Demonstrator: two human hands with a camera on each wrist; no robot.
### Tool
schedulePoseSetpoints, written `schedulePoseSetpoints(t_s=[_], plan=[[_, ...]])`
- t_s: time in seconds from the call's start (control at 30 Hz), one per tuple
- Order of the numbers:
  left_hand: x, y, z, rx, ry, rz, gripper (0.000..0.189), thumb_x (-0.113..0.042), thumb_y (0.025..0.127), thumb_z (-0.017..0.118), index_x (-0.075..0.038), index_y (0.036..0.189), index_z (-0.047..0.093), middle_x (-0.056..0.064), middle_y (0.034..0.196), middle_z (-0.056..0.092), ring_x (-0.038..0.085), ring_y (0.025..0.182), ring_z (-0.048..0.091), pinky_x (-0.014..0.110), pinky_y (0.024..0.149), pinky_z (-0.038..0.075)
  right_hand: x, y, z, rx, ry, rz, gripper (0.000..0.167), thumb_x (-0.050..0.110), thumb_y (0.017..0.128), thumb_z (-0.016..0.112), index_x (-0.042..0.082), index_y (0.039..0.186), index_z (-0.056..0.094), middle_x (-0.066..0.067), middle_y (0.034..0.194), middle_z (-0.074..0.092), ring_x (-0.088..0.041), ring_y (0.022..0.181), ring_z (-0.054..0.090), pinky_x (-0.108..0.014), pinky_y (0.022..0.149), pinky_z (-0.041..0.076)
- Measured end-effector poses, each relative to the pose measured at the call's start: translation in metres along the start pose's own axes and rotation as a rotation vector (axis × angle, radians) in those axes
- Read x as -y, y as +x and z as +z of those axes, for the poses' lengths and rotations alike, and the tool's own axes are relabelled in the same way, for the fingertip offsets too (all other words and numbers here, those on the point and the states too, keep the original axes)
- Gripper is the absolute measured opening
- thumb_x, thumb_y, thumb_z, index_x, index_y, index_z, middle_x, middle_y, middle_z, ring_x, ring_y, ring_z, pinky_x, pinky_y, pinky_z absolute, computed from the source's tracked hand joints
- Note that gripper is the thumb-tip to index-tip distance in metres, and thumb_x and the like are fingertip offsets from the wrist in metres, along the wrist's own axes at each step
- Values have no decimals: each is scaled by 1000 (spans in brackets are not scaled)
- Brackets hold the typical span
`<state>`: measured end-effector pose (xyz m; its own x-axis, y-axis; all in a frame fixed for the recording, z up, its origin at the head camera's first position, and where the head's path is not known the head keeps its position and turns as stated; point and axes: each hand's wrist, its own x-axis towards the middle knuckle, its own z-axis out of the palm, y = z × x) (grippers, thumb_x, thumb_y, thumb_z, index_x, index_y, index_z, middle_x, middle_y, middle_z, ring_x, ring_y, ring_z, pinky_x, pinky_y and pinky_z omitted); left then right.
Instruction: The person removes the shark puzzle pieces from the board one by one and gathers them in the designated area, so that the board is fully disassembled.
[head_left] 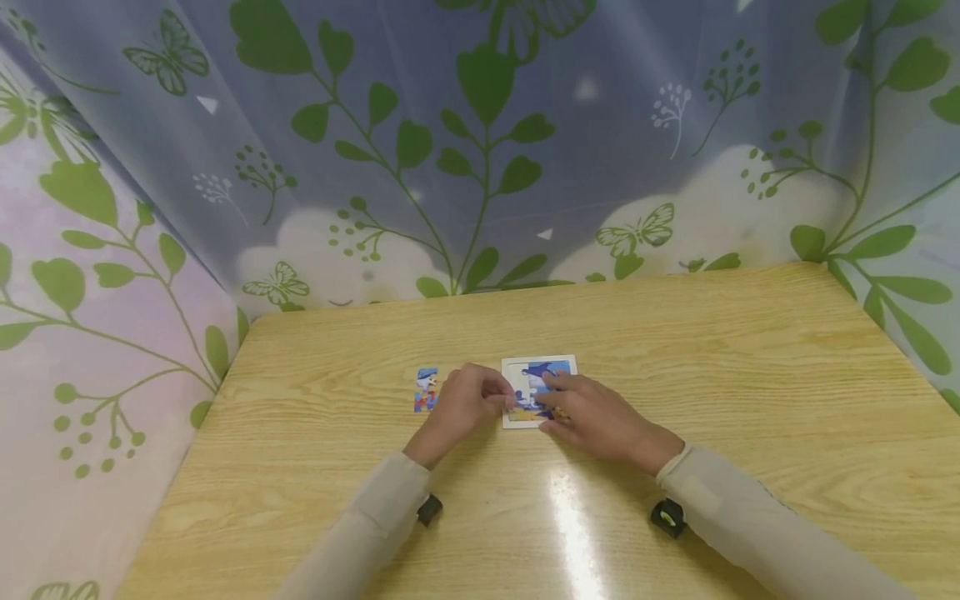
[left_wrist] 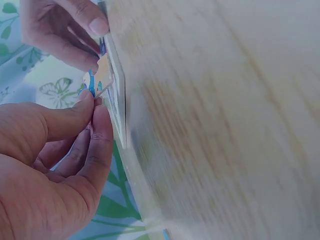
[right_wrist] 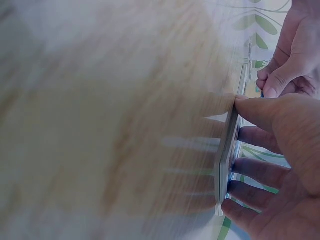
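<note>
Between its thumb and index finger my left hand [head_left: 467, 402] pinches a small jigsaw puzzle piece [left_wrist: 102, 77], tan with blue, tilted over the left part of a puzzle tray. The tray [head_left: 517, 424] has a white rim and lies on the table, partly filled with a blue picture [head_left: 534, 367]. My right hand [head_left: 600, 417] rests on the tray's right side, fingers spread and fairly straight. In the right wrist view its thumb touches the near edge and its fingertips press on the picture, hiding part of it.
Left of the left hand, loose puzzle pieces [head_left: 425, 392] in blue, white and red lie on the wooden table [head_left: 315, 467]. A curtain [head_left: 420, 167] with green leaves and butterflies hangs behind the far edge. Small black devices [head_left: 667, 517] sit at both wrists.
</note>
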<state>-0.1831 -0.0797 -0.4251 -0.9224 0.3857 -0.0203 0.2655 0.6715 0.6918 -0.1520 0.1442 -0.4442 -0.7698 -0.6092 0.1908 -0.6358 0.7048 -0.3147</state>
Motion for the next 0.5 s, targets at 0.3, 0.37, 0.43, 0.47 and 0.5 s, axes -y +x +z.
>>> schedulePoseSetpoints(t_s=[0.3, 0.37, 0.43, 0.47, 0.5], plan=[[7, -6, -11, -14, -5, 6, 5, -7, 89, 78, -9, 84, 76, -2, 79, 72, 10, 73, 64, 30, 70, 54, 1, -1, -1, 6, -2, 3, 38, 22, 94, 74, -2, 124, 69, -29, 137, 57, -45, 129, 53, -54, 107, 43], [10, -8, -14, -22, -10, 2, 5, -6, 89, 77, -8, 84, 76, -2, 79, 71, 10, 73, 64, 30, 70, 54, 1, -1, -1, 3, -4, -2, 38, 22, 94, 74, -2, 124, 69, -29, 137, 57, -45, 129, 53, -54, 107, 43], [13, -10, -18, -36, -12, -5, 5, -6, 89, 77, -8, 84, 76, -1, 77, 71, 11, 71, 65, 30, 68, 54, 1, -1, -1, 0, -6, -6, 39, 22, 94, 74, -2, 124, 69, -29, 137, 57, -45, 128, 54, -54, 107, 43], [15, -11, -21, -40, -9, -8, 5, -6, 89, 77, -7, 84, 76, -1, 77, 71, 11, 71, 64, 29, 68, 54, 1, -1, -1, -2, -7, -8, 38, 21, 94, 74, -2, 124, 69, -29, 137, 57, -45, 128, 54, -54, 107, 44], [16, -13, -23, -45, -6, -16, 5, -6, 89, 78, -7, 84, 76, -1, 77, 71, 11, 70, 64, 29, 67, 54, 1, 0, 0, -3, -8, -11, 38, 21, 94, 74, -2, 124, 69, -29, 136, 57, -45, 128, 54, -54, 107, 44]])
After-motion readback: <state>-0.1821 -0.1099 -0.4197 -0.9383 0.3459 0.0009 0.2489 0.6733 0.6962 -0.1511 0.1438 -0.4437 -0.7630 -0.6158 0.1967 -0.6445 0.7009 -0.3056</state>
